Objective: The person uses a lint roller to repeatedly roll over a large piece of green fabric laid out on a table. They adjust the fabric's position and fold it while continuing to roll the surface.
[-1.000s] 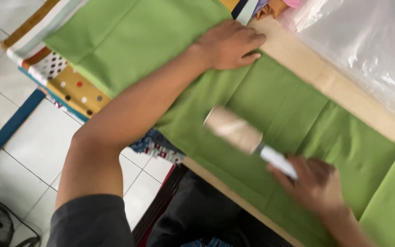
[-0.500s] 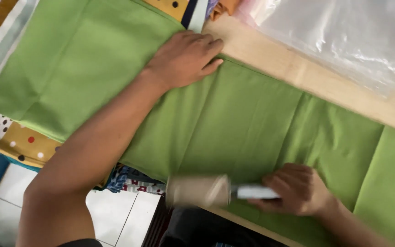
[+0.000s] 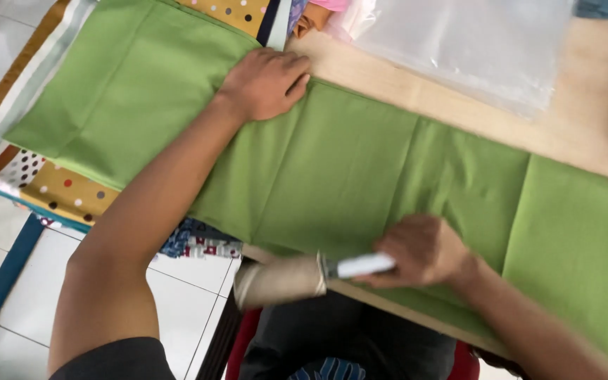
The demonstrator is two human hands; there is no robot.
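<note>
Now hands (image 3: 265, 84) on green cloth (image 3: 346, 162), lint roller (image 3: 283, 279)

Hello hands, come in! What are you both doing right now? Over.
Left hand flat on the folded green cloth. Right hand grips the white-handled beige lint roller, roller head off the near edge of the wooden table. Clear plastic sheet lies beyond, apart.

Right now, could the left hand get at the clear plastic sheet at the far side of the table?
Probably yes. The left hand lies flat on the green cloth, and only bare table separates it from the clear plastic sheet. Nothing stands between them.
</note>
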